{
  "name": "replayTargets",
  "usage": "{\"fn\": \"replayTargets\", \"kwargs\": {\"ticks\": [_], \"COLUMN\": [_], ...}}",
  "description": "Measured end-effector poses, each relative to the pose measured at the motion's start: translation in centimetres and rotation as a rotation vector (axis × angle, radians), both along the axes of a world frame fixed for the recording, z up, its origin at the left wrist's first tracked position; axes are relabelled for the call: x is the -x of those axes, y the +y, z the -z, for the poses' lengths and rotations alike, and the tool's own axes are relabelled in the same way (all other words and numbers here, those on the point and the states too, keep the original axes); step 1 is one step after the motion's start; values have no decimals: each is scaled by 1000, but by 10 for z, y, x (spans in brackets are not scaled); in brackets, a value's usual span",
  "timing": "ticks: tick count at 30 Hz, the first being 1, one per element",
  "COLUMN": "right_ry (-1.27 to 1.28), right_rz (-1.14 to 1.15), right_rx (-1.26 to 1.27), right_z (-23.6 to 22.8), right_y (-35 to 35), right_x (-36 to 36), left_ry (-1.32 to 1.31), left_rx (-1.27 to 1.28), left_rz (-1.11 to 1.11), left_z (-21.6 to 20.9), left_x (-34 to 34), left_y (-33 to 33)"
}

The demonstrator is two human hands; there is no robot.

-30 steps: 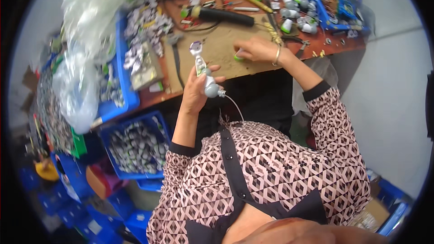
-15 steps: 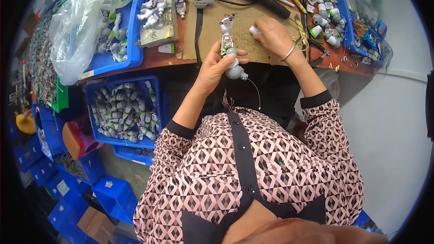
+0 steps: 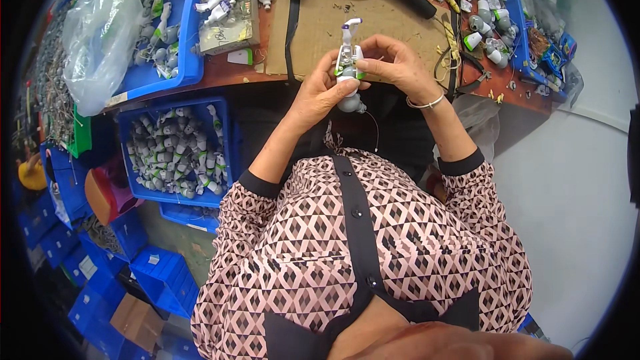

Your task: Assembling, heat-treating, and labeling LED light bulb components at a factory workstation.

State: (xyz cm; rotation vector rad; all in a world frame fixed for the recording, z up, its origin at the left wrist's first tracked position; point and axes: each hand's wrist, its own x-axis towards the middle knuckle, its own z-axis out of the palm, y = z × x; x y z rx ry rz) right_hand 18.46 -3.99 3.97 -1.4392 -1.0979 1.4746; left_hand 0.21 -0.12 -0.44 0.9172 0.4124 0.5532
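One slender white-grey-green plastic assembly [image 3: 351,103], purple-tipped, by red-brown table [image 3: 220,72].
Left fingers grasp its body (left hand [image 3: 320,95]); right hand [image 3: 404,72] pinches white-green plastic cover [image 3: 359,53] at its side.

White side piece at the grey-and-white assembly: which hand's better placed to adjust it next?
Right hand, probably: it has the white side piece between thumb and fingers, while the left hand holds the grey-and-white assembly lower down.

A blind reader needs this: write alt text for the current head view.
Someone's left hand holds a gray and white plastic assembly trailing a wire; the right hand holds a white piece against it. Brown cardboard lies on the workbench beyond; a blue crate of similar parts sits lower left.
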Motion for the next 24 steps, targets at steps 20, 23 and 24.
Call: {"fn": "replayTargets", "kwargs": {"ticks": [20,23,24], "right_ry": [2,309,432], "right_rz": [73,125,153], "right_rx": [-72,-27,6], "right_z": [15,16,16], "right_y": [-8,-16,-19], "right_x": [18,27,30], "left_ry": [478,401,384], "left_rx": [-653,-761,-817], "left_rz": [-131,-242,-225], "left_z": [-11,-15,-17], "left_x": [0,-2,-3], "left_y": [-4,-4,-3]}}
